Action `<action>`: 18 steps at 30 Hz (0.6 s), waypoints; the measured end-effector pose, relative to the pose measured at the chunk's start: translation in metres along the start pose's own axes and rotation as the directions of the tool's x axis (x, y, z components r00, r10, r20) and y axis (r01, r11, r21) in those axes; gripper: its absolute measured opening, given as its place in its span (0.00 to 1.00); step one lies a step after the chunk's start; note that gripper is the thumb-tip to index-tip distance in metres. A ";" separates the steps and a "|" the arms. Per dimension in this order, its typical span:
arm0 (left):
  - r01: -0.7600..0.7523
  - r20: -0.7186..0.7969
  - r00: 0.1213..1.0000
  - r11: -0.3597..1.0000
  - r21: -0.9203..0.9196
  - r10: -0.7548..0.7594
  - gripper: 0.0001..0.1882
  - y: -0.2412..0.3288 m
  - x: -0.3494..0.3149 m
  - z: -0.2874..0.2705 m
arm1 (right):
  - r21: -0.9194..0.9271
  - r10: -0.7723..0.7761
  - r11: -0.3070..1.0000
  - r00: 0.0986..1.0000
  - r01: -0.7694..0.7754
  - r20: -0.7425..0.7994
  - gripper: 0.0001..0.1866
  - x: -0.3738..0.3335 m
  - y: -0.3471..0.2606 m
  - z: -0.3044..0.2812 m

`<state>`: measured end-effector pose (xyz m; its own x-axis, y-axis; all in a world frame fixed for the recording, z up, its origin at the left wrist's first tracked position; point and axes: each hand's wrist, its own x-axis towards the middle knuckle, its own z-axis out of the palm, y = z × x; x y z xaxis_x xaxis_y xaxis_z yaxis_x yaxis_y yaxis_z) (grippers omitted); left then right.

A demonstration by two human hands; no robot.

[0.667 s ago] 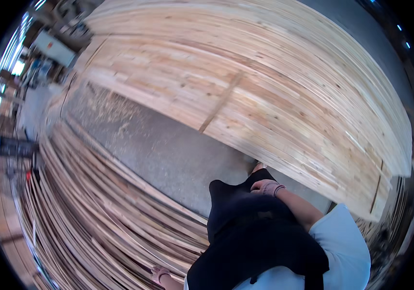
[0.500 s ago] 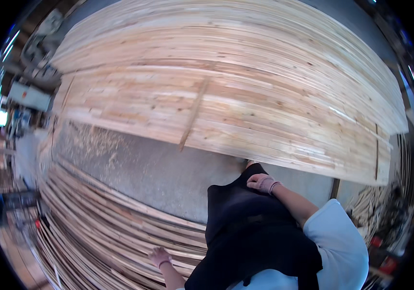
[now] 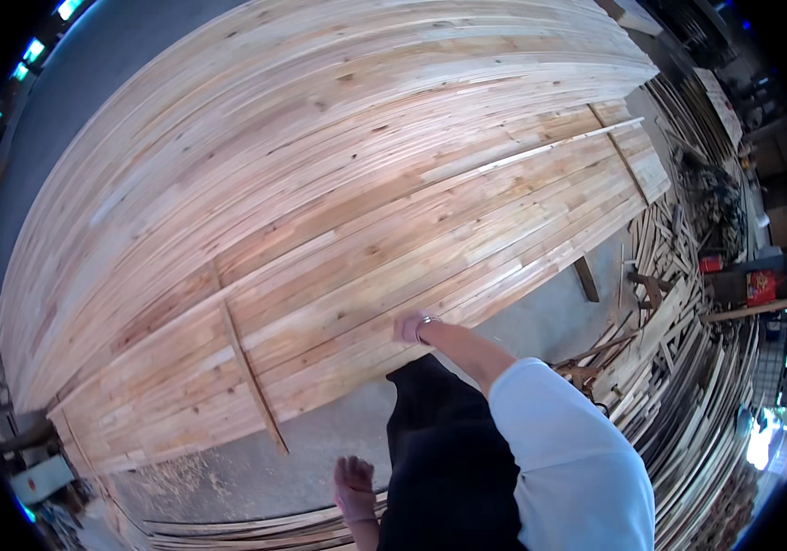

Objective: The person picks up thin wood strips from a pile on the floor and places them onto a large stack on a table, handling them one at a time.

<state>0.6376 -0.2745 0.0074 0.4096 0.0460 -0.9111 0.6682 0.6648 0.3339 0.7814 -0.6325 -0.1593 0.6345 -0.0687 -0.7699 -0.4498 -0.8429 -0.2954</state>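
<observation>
My right hand [image 3: 409, 328], in a pinkish glove with a band at the wrist, is over the near edge of a wide layer of pale wooden boards [image 3: 384, 248]. Its fingers are smeared by motion, so their grip does not show, nor can I tell whether they touch the wood. Lower down, my left hand [image 3: 354, 487], also gloved, hangs above the floor beside my dark apron [image 3: 453, 450]. Its fingers are curled in, with nothing visible in them. A narrow wooden strip [image 3: 248, 375] lies across the boards to the left.
Another cross strip [image 3: 618, 151] and a long thin batten [image 3: 540, 147] lie on the boards' right part. Scrap wood [image 3: 655, 321] is heaped at the right, with long strips [image 3: 687, 441] below it. More strips [image 3: 255, 531] lie behind my left hand. Shavings [image 3: 182, 482] litter the floor.
My view has turned to the right, so the boards now slant up to the right. My right hand has left the apron and reached out to the boards' edge.
</observation>
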 end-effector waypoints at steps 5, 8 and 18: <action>0.039 -0.039 0.999 0.999 0.030 -0.037 0.07 -0.016 -0.023 -0.086 | -0.097 0.025 0.993 0.905 -0.073 -0.426 0.14 0.078 -0.008 -0.172; -0.099 0.276 0.961 0.957 0.272 0.021 0.09 -0.032 -0.024 -0.168 | -0.398 -0.097 0.907 0.849 -0.140 -0.519 0.12 0.130 0.000 -0.215; 0.059 -0.102 0.995 0.928 0.369 -0.022 0.13 -0.005 -0.032 0.033 | -0.601 -0.462 0.770 0.837 0.215 -0.294 0.14 0.164 0.054 -0.167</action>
<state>0.6415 -0.3044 0.0431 0.3291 0.1067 -0.9382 0.8730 0.3443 0.3454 0.9661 -0.7780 -0.2069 0.9235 0.1752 -0.3412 0.1672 -0.9845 -0.0530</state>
